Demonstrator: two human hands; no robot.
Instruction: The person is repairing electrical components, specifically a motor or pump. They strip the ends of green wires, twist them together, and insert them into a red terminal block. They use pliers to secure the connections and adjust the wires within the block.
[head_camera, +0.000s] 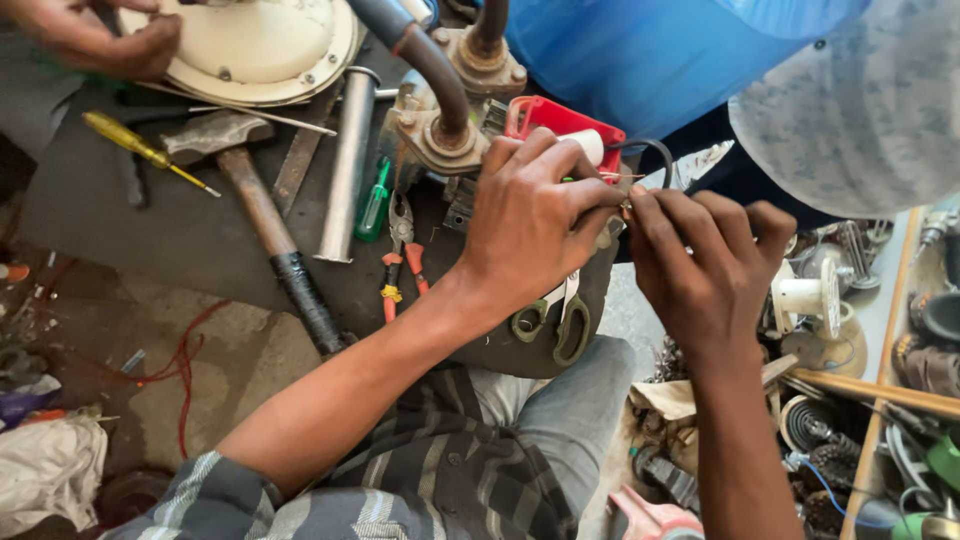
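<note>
My left hand (530, 215) closes around a white cylinder (589, 143) in front of a red plastic part (553, 117). My right hand (705, 265) pinches thin wire ends (622, 207) right beside the left fingers. A black cable (655, 150) loops from behind the cylinder toward my right hand. Both hands work over a dark metal plate (150, 235), next to a rusty pump body (440, 135) with a curved pipe.
On the plate lie a hammer (265, 215), a yellow screwdriver (140, 148), a green screwdriver (375, 205), pliers (400, 255), a steel tube (348, 165) and scissors (560, 320). Another person's hand (95, 35) rests on a cream round cover (260, 45). Coils and scrap parts (830, 400) clutter the right.
</note>
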